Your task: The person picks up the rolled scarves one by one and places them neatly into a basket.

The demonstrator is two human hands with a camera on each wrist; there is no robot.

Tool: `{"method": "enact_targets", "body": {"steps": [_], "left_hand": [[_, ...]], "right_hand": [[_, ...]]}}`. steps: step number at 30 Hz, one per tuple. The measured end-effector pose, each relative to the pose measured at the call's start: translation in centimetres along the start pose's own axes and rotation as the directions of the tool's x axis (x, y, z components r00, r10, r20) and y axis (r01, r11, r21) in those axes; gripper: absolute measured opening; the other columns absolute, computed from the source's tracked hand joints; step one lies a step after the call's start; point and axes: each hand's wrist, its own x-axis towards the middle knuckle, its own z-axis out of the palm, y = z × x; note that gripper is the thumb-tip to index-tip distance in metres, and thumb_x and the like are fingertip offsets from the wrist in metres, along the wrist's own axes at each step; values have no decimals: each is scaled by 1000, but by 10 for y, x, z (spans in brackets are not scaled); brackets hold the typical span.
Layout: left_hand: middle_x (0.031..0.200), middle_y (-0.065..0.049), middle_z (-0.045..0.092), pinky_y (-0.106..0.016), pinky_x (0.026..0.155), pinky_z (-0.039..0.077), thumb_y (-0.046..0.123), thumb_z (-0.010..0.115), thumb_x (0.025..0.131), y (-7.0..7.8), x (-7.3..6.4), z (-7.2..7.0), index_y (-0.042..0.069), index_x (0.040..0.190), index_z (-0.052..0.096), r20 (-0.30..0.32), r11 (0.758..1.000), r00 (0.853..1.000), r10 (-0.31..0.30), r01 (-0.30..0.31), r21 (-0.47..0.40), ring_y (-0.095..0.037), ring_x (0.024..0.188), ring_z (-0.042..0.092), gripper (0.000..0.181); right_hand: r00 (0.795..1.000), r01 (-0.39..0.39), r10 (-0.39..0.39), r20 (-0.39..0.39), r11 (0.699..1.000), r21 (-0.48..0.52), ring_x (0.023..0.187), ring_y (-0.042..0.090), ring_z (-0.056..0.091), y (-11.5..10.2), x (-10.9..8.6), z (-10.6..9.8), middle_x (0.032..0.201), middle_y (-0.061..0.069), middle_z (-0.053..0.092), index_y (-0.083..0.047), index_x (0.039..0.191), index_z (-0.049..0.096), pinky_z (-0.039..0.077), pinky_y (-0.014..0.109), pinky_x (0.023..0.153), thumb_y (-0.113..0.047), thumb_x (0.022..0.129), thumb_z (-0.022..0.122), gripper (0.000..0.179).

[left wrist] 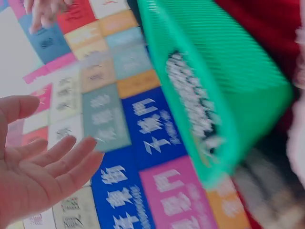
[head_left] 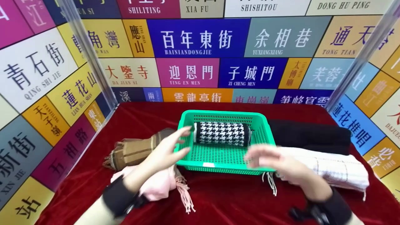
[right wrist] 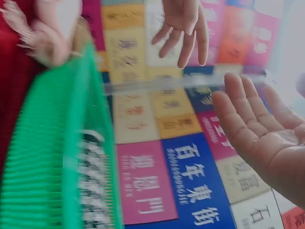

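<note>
A green plastic basket (head_left: 206, 160) stands on the red cloth, with a rolled black-and-white houndstooth scarf (head_left: 222, 133) lying along its far side. Over the basket's left edge hovers my left hand (head_left: 170, 147), fingers spread and holding nothing. My right hand (head_left: 275, 159) is above the basket's right front corner, its fingers loosely bent and blurred. Both palms show in the wrist views, the left hand (left wrist: 45, 176) and the right hand (right wrist: 267, 129) each bare of any object. A pink fringed scarf (head_left: 159, 184) lies beneath my left forearm.
Left of the basket lies a rolled brown checked scarf (head_left: 134, 151). On the right are a folded black cloth (head_left: 309, 136) and a white checked scarf (head_left: 331, 167) with fringe. Sign-covered panels and clear corner posts (head_left: 97, 62) enclose the red velvet-covered table (head_left: 228, 200).
</note>
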Motion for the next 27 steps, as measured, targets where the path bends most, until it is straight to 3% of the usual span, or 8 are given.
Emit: {"method": "enact_targets", "body": {"steps": [3,6,8,11,14,19,23,27], "left_hand": [[121,-19,56,-43,90,46,2,63,81,-24,-37,-2,-2,130,45,-48,998,999,-7,10,61,-32,104,58,52],[118,-18,58,-45,90,44,4,65,78,-52,-69,-9,-3,124,52,-59,973,995,-80,91,212,-33,108,56,48],[115,-18,60,-47,85,46,10,69,74,-70,-87,-16,-1,120,56,-56,915,988,-144,154,372,-34,104,57,49],[115,-17,60,-54,80,45,18,75,66,-95,-107,-28,5,120,57,-38,785,969,-244,220,580,-35,103,57,58],[120,-20,56,-61,83,40,17,80,60,-118,-120,-41,6,123,55,-9,719,955,-297,230,656,-39,109,52,68],[123,-23,54,-63,88,35,16,82,57,-144,-128,-48,1,126,50,98,748,920,-379,242,619,-42,114,48,78],[121,-23,53,-56,84,42,16,83,53,-158,-125,-45,1,129,47,231,792,863,-450,267,549,-41,108,51,86],[124,-26,45,-57,87,39,17,85,50,-166,-123,-41,-1,133,38,315,801,793,-522,328,501,-47,111,44,97]], "right_hand": [[991,-132,131,36,991,6,105,27,59,19,-29,14,118,16,57,8,128,42,48,35,88,9,92,35,36],[953,-297,299,44,954,-49,101,22,61,41,-53,18,115,16,58,1,127,47,49,31,84,4,93,41,35],[917,-394,398,32,915,-83,98,20,61,54,-68,16,113,17,59,-1,126,50,49,28,82,0,93,44,34],[867,-497,499,-3,862,-96,97,19,61,68,-86,11,113,21,58,3,126,49,49,27,80,-5,93,47,34],[833,-553,549,-74,831,-57,98,22,61,77,-100,1,115,26,56,8,127,44,50,30,79,-6,92,48,38],[789,-594,588,-179,804,28,99,24,61,85,-121,-14,115,19,59,9,129,41,51,34,80,-8,94,47,40],[772,-597,603,-203,797,95,100,24,61,84,-134,-19,116,14,60,4,130,43,50,35,81,-9,95,45,37],[780,-577,591,-208,807,129,101,24,60,82,-143,-22,117,12,60,-1,130,45,50,35,83,-7,95,44,36]]}}
